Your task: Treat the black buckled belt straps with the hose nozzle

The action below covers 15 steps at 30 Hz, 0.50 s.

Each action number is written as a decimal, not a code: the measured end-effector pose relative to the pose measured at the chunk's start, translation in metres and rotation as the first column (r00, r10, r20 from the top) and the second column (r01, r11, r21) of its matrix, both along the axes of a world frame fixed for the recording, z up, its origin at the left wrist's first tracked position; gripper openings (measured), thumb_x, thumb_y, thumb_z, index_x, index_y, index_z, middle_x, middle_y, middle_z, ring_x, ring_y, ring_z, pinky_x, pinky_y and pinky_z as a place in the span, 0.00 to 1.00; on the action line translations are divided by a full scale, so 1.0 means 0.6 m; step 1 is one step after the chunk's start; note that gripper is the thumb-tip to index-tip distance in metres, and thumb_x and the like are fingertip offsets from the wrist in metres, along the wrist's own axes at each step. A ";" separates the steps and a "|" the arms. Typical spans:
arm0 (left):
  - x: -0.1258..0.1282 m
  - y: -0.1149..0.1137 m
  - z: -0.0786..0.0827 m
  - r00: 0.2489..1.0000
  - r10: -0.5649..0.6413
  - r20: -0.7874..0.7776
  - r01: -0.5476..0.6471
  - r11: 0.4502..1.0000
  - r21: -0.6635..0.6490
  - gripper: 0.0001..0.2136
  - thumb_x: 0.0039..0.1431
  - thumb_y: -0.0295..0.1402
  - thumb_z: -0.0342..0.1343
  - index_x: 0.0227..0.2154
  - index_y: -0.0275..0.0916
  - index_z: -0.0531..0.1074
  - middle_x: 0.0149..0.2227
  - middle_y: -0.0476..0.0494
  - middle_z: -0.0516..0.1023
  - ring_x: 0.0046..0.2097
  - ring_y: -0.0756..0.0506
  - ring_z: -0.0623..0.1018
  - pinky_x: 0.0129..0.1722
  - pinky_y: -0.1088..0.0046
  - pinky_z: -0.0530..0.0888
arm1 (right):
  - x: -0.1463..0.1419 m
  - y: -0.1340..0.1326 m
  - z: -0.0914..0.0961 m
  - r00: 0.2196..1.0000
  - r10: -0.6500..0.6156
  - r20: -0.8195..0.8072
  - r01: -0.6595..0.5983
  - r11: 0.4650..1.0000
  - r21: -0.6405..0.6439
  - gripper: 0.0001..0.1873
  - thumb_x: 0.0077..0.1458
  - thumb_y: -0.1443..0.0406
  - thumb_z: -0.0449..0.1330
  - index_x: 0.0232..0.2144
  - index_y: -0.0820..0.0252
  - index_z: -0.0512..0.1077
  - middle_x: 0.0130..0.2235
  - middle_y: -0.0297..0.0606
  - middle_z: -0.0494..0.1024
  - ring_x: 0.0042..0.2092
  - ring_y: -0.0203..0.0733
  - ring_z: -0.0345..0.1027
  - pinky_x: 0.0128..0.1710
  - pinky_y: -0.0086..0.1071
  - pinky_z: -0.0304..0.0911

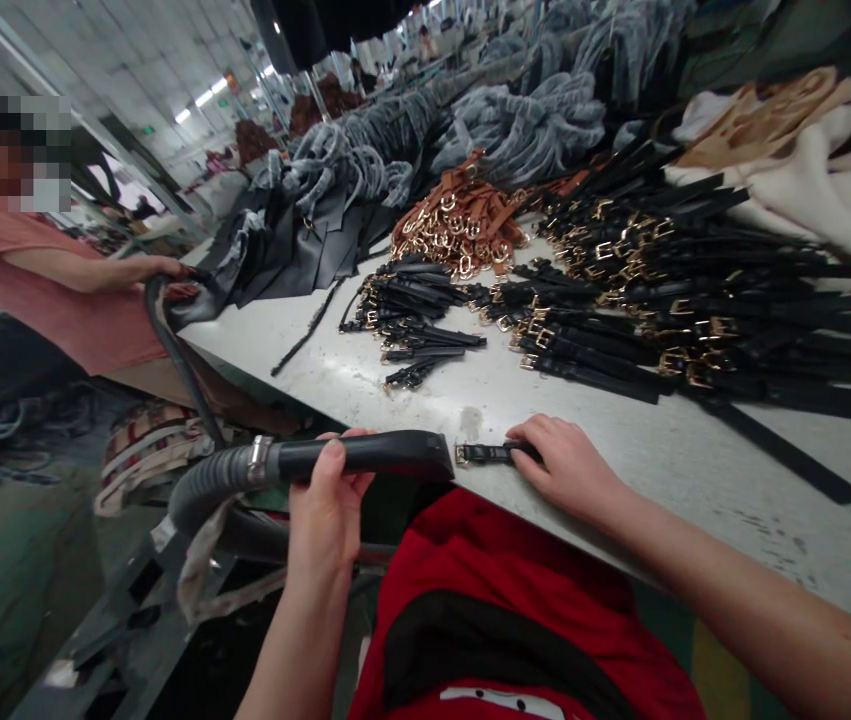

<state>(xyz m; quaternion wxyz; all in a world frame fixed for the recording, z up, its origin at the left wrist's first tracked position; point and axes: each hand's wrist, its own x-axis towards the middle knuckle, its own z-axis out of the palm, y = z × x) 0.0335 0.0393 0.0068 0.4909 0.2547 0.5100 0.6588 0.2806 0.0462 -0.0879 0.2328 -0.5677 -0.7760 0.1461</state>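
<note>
Wrapped around a black hose nozzle (387, 453) is my left hand (331, 500), thumb on top. The nozzle's flat end lies just left of a gold-coloured buckle on a short black buckle strap (486, 454), with a small gap between them as far as I can see. My right hand (564, 462) pinches the other end of that strap at the table's near edge, and its fingers cover part of it. A metal clamp joins the nozzle to a ribbed grey hose (219, 482) that loops down at the left.
Black buckle straps (612, 300) lie in piles on the white table (365, 375), with brown ones (462, 220) behind. Black leather pieces (282, 255), wrapped grey bundles (522, 120) and tan hides (785, 120) sit farther back. A person in pink (72, 290) stands at the left.
</note>
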 end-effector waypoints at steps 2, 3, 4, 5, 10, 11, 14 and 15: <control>-0.020 -0.015 0.004 0.999 0.045 0.011 -0.045 0.999 0.007 0.16 0.40 0.37 0.68 0.32 0.40 0.71 0.31 0.47 0.81 0.38 0.44 0.80 0.40 0.65 0.76 | 0.000 0.007 0.008 0.999 0.034 -0.006 -0.034 0.999 0.006 0.12 0.55 0.63 0.55 0.42 0.61 0.71 0.41 0.43 0.73 0.44 0.47 0.65 0.43 0.38 0.57; -0.024 -0.022 0.005 0.999 0.049 0.018 -0.049 0.999 0.006 0.16 0.40 0.37 0.68 0.32 0.40 0.71 0.31 0.48 0.81 0.38 0.44 0.81 0.40 0.64 0.76 | 0.000 0.012 0.012 0.997 0.078 -0.003 -0.078 0.997 -0.005 0.13 0.54 0.63 0.56 0.42 0.60 0.71 0.42 0.43 0.73 0.44 0.47 0.65 0.43 0.38 0.57; -0.025 -0.028 0.006 0.999 0.046 0.025 -0.046 0.999 0.003 0.16 0.39 0.37 0.68 0.32 0.40 0.71 0.31 0.48 0.81 0.38 0.43 0.81 0.40 0.64 0.76 | 0.000 0.018 0.016 0.991 0.133 0.001 -0.133 0.991 -0.031 0.12 0.53 0.63 0.57 0.41 0.59 0.71 0.42 0.42 0.73 0.44 0.46 0.65 0.43 0.38 0.57; -0.024 -0.033 0.007 0.999 0.038 0.036 -0.038 0.999 -0.004 0.16 0.39 0.37 0.68 0.32 0.40 0.72 0.31 0.48 0.81 0.38 0.43 0.81 0.39 0.65 0.76 | -0.002 0.025 0.019 0.982 0.188 0.002 -0.187 0.980 -0.068 0.11 0.53 0.64 0.58 0.40 0.58 0.72 0.41 0.42 0.73 0.43 0.45 0.65 0.42 0.37 0.57; -0.017 -0.036 0.006 0.994 0.006 0.111 -0.001 0.999 -0.041 0.16 0.38 0.37 0.69 0.32 0.40 0.73 0.31 0.47 0.82 0.39 0.43 0.81 0.39 0.65 0.77 | -0.008 0.042 0.020 0.959 0.283 -0.007 -0.281 0.947 -0.155 0.02 0.52 0.66 0.57 0.30 0.58 0.70 0.35 0.38 0.72 0.38 0.41 0.64 0.38 0.34 0.57; -0.018 -0.035 0.005 0.993 0.001 0.117 0.004 0.999 -0.042 0.16 0.38 0.37 0.69 0.32 0.40 0.73 0.31 0.47 0.82 0.39 0.43 0.81 0.39 0.66 0.77 | -0.008 0.041 0.019 0.961 0.276 -0.010 -0.274 0.951 -0.143 0.01 0.52 0.66 0.58 0.28 0.58 0.69 0.34 0.38 0.71 0.37 0.41 0.64 0.37 0.34 0.57; -0.022 -0.035 0.001 0.994 0.000 0.112 0.004 0.999 -0.040 0.16 0.38 0.37 0.69 0.32 0.40 0.74 0.32 0.47 0.82 0.39 0.43 0.81 0.39 0.66 0.77 | -0.007 0.037 0.014 0.972 0.232 -0.043 -0.236 0.964 -0.120 0.02 0.51 0.66 0.59 0.30 0.58 0.68 0.33 0.37 0.72 0.36 0.40 0.64 0.36 0.33 0.56; -0.023 -0.035 0.000 0.994 0.002 0.110 0.002 0.999 -0.040 0.16 0.38 0.37 0.69 0.32 0.41 0.74 0.31 0.47 0.82 0.39 0.42 0.81 0.39 0.65 0.77 | -0.007 0.035 0.013 0.972 0.228 -0.054 -0.233 0.965 -0.120 0.04 0.51 0.66 0.59 0.32 0.58 0.68 0.34 0.37 0.72 0.37 0.41 0.64 0.37 0.33 0.56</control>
